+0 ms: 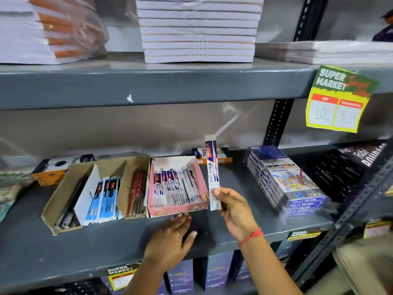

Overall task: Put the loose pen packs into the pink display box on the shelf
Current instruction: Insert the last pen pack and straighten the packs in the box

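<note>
Right hand (232,206): the grip is closed on the lower end of a single pen pack (213,173), thumb pressed on its front face, the remaining fingers behind it. The pack is a long, narrow white sleeve with blue and red print and the words "Flair" and "Ezee click" running along its length. Its long axis stands nearly upright, the free end pointing up toward the shelf back, and the lower end sits just above the shelf (106,241).

Immediately to the left of the grip stands the pink display box (178,208), open-topped, with similar packs lying inside side by side, their long axes running front to back. The held pack is just beside the box's right wall, outside it.

Left hand (172,237): below and left of the grip, palm down on the shelf, fingers loosely spread, fingertips touching the box's front wall, holding nothing.

Further left, a brown cardboard tray (61,199) holds other pen packs. To the right of the grip lies a wrapped stack of colour-pencil boxes (285,179).
</note>
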A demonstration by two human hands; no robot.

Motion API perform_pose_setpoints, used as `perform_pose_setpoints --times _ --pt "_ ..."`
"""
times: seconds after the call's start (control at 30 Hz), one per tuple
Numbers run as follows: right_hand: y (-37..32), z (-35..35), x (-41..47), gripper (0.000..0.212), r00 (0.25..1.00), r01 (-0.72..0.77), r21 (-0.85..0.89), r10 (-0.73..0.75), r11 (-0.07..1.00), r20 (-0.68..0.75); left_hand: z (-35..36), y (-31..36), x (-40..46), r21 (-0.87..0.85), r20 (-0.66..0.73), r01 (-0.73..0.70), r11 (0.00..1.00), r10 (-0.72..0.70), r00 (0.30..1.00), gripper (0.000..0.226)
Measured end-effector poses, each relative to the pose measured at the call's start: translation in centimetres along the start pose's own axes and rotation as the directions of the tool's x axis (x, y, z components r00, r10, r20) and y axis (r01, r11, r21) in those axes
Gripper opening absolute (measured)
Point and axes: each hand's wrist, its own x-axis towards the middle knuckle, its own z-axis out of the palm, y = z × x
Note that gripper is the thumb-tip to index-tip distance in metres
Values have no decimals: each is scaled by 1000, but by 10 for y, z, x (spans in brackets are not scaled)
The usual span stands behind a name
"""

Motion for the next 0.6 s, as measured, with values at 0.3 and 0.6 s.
perform_pose_setpoints --times 0.3,0.6 --pt "0 5 -3 12 999 -32 -103 29 994 -30 -1 -1 -2 37 24 -8 999 7 1000 59" --pt "-2 52 35 14 992 -108 -374 123 921 16 -9 -11 -8 58 106 -121 991 114 988 74"
